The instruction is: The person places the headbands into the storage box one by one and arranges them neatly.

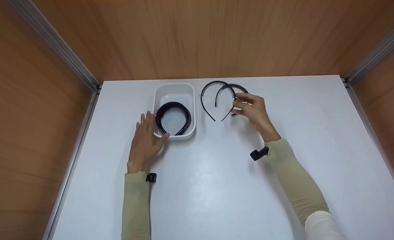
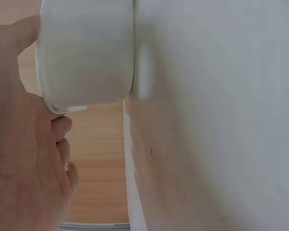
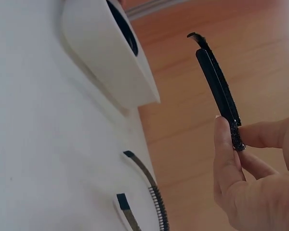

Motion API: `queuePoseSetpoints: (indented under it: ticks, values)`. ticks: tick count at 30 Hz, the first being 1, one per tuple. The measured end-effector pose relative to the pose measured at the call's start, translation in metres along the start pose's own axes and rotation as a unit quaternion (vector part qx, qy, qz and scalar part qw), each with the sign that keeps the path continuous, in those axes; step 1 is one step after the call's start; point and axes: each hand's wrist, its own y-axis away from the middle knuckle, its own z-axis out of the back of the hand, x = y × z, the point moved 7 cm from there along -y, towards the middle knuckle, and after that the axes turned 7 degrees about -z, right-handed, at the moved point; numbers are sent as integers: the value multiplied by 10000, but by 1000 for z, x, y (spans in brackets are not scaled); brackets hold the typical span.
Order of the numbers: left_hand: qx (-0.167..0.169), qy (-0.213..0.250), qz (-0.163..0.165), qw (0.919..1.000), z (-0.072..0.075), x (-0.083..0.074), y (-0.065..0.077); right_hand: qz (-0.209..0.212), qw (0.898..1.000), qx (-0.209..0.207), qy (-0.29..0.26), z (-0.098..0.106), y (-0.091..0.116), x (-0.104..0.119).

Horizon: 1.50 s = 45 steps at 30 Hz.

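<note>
My right hand point(image 1: 256, 113) pinches a thin black toothed headband point(image 1: 202, 96) by one side between thumb and fingers. In the right wrist view this headband point(image 3: 213, 79) is edge-on, raised above the table. Another black headband point(image 1: 242, 88) lies behind it on the table, partly hidden by the right hand. To the left stands a white plastic box point(image 1: 194, 100) with black headbands point(image 1: 160, 111) stacked together inside; their number cannot be told. My left hand point(image 1: 143, 145) rests against the box's left side, fingers straight, its thumb at the near rim.
The white tabletop point(image 1: 210, 186) reaches back to a wood-grain panel point(image 1: 197, 40). Similar wooden panels with grey metal edging point(image 1: 73, 143) rise on the left and right. Small black cameras sit at both wrists.
</note>
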Motion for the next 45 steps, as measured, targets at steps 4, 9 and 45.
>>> queuePoseSetpoints:
  ticks: [4,9,45]
  values:
    - [-16,51,4,10000,0,1,1,-46,9998,100,-139,-20,-1,-2]
    - [37,102,33,9999,-1,1,2,-82,9993,247,-277,-46,-3,-6]
    - [155,37,35,9999,-5,3,1,41,9976,436,-544,-135,-5,-11]
